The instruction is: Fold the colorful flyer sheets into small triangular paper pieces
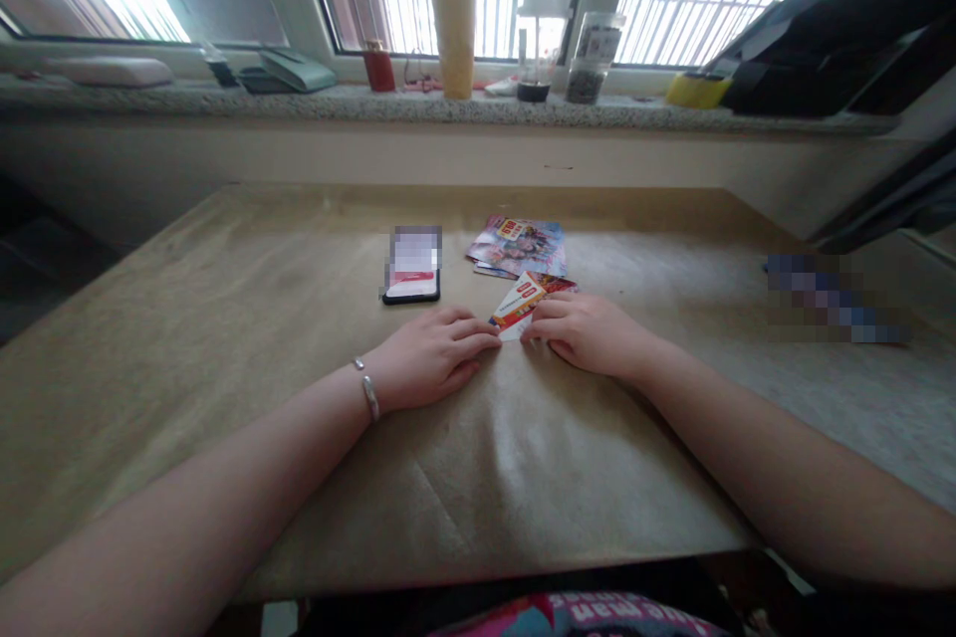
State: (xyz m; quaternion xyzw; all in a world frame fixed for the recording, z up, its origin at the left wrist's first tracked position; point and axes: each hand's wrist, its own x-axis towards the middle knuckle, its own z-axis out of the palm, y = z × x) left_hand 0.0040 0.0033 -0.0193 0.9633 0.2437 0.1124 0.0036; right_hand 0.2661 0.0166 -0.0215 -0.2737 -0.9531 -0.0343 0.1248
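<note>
A folded printed paper (519, 304), white with red and yellow print, lies on the table between my hands. My left hand (433, 353), with a silver bracelet at the wrist, has its fingertips closed at the paper's lower left corner. From the other side, the bent fingers of my right hand (587, 328) grip the paper and cover part of its right side. Just beyond it is a small stack of colourful printed leaflets (527, 247). A dark-edged phone (413, 264) lies face up past my left hand, its screen blurred.
A brown cover (224, 368) spreads over the table. At the right lies a blurred, dark flat item (829, 299). The stone windowsill (299, 107) behind holds a tall yellowish cup (453, 15), a red jar (379, 67), clear containers (594, 60), yellow tape (696, 90) and a black bag (814, 50).
</note>
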